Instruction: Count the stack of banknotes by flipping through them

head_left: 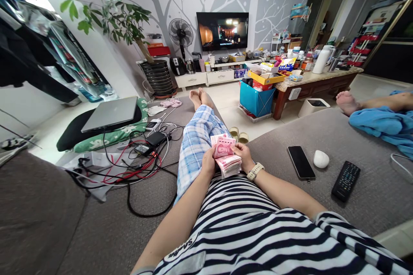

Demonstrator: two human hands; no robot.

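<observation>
Both bare hands hold pink paper banknotes [225, 148] above the lap, in front of the black-and-white striped shirt [245, 223]. The left hand [209, 161] pinches the left side of the upper notes between thumb and fingers; the right hand [244, 156] (the one with a pale-strapped watch [255, 172] at its wrist) pinches their right side. A thicker bundle of the same notes [229, 166] hangs just below, its lower end close to the shirt.

The legs, in blue-and-white checked trousers [196, 137], stretch along the grey fabric sofa [271, 219], with the bare feet [200, 98] at its far edge. On the sofa's right part lie a black smartphone [301, 162], a smooth white rounded object [321, 159] just beside it, and a black remote control [346, 181] nearer the right edge. Left of the legs, black, red and white cables [142, 167] lie tangled around a black power adapter [144, 149]. Near the sofa's far left corner, a closed grey laptop [111, 114] rests on a black cushion [69, 131] over a green patterned one [93, 141].
</observation>
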